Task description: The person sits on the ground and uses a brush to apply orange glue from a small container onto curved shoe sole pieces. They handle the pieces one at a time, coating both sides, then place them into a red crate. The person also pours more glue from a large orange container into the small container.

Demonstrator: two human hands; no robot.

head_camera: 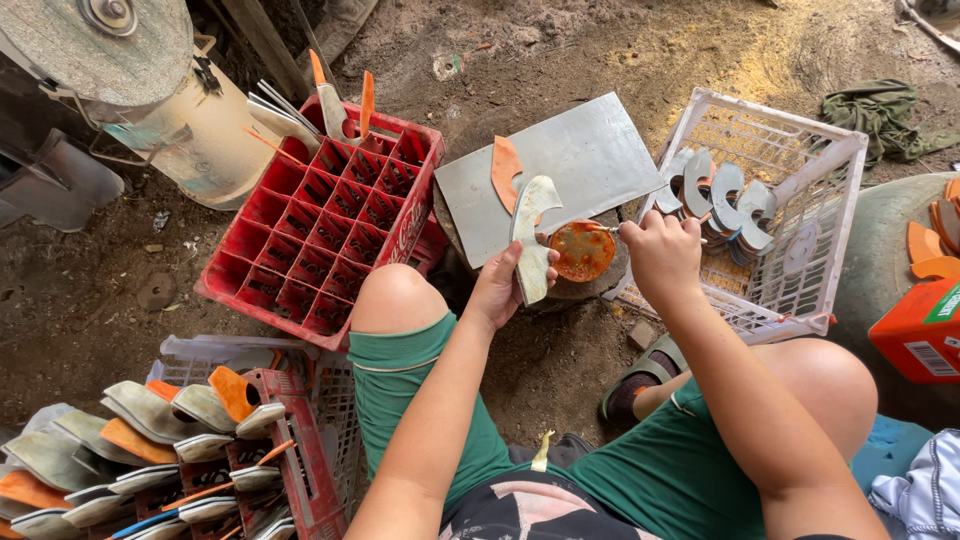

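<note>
You sit in a rough dirt-floor workshop, grinding wheel (100, 35) far left of your hands, red crate (330, 220) of blades left; white basket (790, 200) of curved blades right; metal sheet (580, 160) ahead

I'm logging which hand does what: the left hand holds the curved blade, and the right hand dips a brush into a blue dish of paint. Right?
Not quite. The head view shows the dish is orange, not blue. The rest stands: the left hand holds the curved blade, and the right hand holds a brush at the dish.
</note>
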